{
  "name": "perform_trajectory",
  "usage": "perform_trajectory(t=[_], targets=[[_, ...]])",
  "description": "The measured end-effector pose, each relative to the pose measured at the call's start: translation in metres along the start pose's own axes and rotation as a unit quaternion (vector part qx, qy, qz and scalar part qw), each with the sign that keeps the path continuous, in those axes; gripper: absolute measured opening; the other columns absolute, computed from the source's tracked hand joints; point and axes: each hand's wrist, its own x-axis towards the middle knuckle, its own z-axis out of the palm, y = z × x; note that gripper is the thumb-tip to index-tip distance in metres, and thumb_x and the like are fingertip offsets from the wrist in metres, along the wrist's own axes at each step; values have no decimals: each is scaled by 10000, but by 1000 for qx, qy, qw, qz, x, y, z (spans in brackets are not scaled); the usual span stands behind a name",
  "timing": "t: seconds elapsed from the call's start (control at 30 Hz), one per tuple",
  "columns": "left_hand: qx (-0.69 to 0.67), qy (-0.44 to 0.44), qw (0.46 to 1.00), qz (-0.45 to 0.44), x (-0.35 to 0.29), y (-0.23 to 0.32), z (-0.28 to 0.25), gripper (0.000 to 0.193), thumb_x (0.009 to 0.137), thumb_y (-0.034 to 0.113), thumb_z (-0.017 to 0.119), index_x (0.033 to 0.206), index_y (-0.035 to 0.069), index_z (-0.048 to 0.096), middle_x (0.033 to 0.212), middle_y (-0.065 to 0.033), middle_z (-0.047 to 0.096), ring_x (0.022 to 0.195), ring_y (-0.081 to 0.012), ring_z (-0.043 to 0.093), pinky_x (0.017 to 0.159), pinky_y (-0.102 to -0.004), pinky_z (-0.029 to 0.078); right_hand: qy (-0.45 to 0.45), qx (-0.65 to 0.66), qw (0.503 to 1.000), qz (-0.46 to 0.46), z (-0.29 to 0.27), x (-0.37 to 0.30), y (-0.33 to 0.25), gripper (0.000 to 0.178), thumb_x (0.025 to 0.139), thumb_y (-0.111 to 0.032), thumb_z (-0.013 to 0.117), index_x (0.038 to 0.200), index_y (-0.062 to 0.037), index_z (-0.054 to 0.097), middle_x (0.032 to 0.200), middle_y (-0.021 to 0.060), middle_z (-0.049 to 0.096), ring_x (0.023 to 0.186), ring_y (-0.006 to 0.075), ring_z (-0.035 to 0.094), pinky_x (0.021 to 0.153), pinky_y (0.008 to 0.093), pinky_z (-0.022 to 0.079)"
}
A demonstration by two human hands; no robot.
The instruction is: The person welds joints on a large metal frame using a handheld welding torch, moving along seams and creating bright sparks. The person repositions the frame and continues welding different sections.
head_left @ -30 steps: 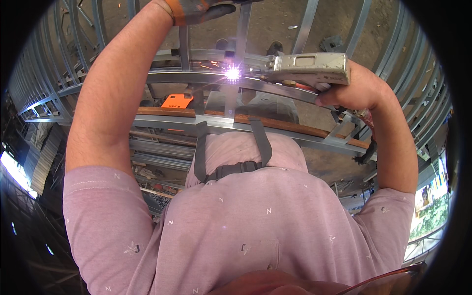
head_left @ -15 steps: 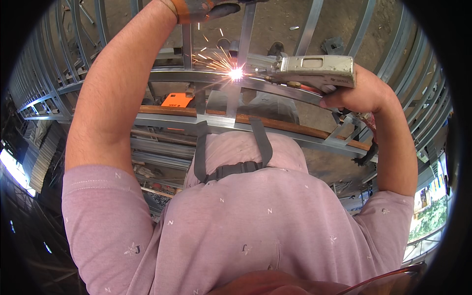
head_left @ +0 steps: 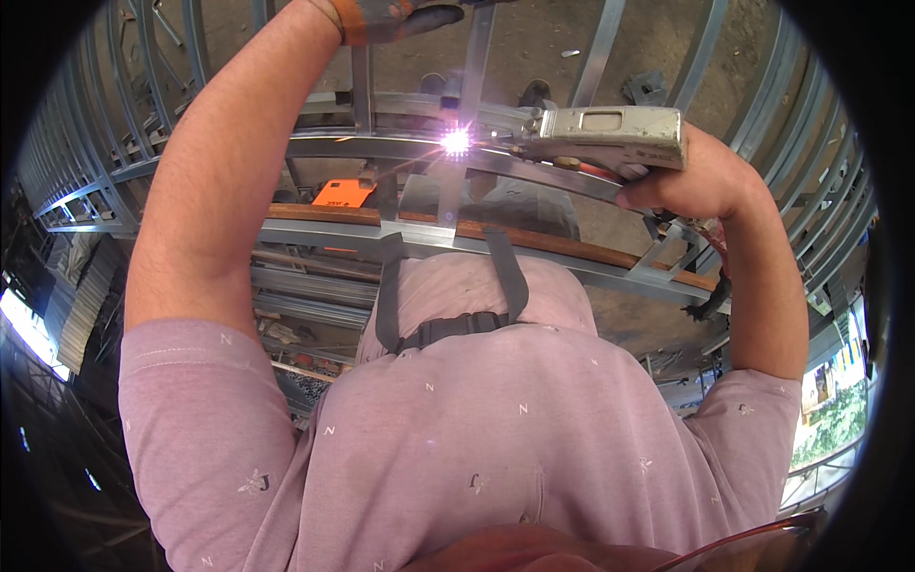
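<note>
My right hand [head_left: 701,176], bare, is closed round a pale, scuffed handheld welder [head_left: 620,132] with a boxy body. The tool's front end points left at a bright white arc [head_left: 456,143], which burns where a lengthwise metal rail [head_left: 353,149] meets an upright square metal tube [head_left: 478,67]. Glare hides the joint itself. At the upper edge, my left hand [head_left: 386,21] wears an orange and grey glove. Its thumb stretches toward the same tube, beside it, but the picture's edge cuts off most of the fingers, so their grip is hidden.
An orange flat case [head_left: 344,193] lies beneath the rails. A brown wooden strip [head_left: 324,214] runs along the nearer rail. Further metal bars [head_left: 599,57] stand in rows on both sides. A dark grey block [head_left: 646,88] rests on the dirt floor beyond.
The orange sparks that flew up and left from the arc are gone, and its glow has turned purplish. The welder and my right hand have shifted very slightly left; my left hand barely moved.
</note>
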Motion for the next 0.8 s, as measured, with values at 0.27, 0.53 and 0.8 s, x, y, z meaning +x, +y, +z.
perform_trajectory(t=[0.27,0.53,0.8], targets=[[-2,-5,1000,-3,-1,1,0,579,944,287,710,1517,283,625,1577,-9,602,1542,-298,485,1306,-591,317,-8,15,1000,-6,-1,2,3,624,750,-66,904,1350,-72,735,1166,109,808,1050,234,748,959,378,596],[2,-5,1000,-4,-3,1,1,573,945,294,718,1511,291,627,1590,-5,592,1546,-302,478,1303,-590,325,24,21,999,16,-11,-25,0,584,772,-17,908,1330,-39,734,1163,91,808,1027,191,734,950,352,596],[-6,0,1000,-5,-8,-3,9,594,961,303,708,1543,278,591,1641,-24,542,1574,-306,440,1306,-579,327,98,84,991,-31,-38,-110,-37,513,765,78,874,1246,-8,719,1067,43,729,998,176,657,929,351,542]])
